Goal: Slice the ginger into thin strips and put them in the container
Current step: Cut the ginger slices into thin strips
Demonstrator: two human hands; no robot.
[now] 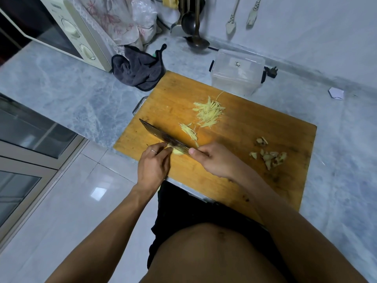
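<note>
Slicing was the step in hand, and it was well along! Right hand (214,160) had its grip clenched round the handle of the cleaver (163,137), blade lying slantwise across the near left part of the cutting board (255,139). Left hand (153,166) pinned the last pale stub of ginger (177,152) with curled fingers, right against the blade, close to the board's near left edge.

Just beyond the blade sat a small clump of fresh strips (189,131), and further in, toward the board's middle, the main heap of strips (210,112), thin, pale yellow, matchstick-like. Brown peel scraps (269,155) lay apart near the right edge.

Clear plastic container (237,71) waited on the worktop (61,88), touching the board's far edge, and I saw no strips in it.

My call: the next move needed a careful chop with fingertips tucked back, since that stub was small and the blade was hard beside them. Then gather the heaps and lift them across.
</note>
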